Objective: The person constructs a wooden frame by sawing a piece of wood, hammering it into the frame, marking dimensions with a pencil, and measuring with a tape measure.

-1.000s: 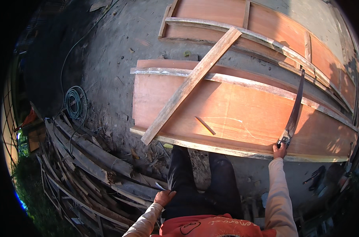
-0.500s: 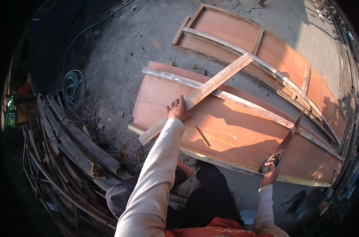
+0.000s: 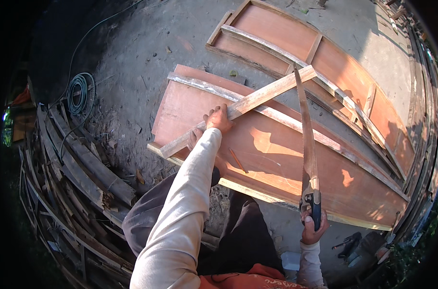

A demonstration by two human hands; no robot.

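My left hand (image 3: 219, 119) grips a wooden batten (image 3: 262, 96), its fingers over the edge. The batten lies aslant across a framed plywood panel (image 3: 199, 106), its far end sticking out past the panel. What looks like my bare foot (image 3: 195, 138) rests on the batten's near end. My right hand (image 3: 315, 229) is closed round the dark handle of a handsaw (image 3: 309, 149). The saw's long rusty blade points away from me, its tip beside the batten's far end; whether they touch I cannot tell. An orange pencil (image 3: 238, 160) lies on the panel.
A second framed plywood panel (image 3: 272, 31) lies beyond on the concrete ground. Piled old boards (image 3: 91, 161) and a coiled green hose (image 3: 79, 94) are at left. Long timbers (image 3: 423, 120) line the right side. Dark tools (image 3: 349, 245) and a white container (image 3: 290, 260) sit near at right.
My right hand has swung the saw leftward and upright, from over the panel's right part to the batten's far end. My left hand stays on the batten; a foot now shows on it.
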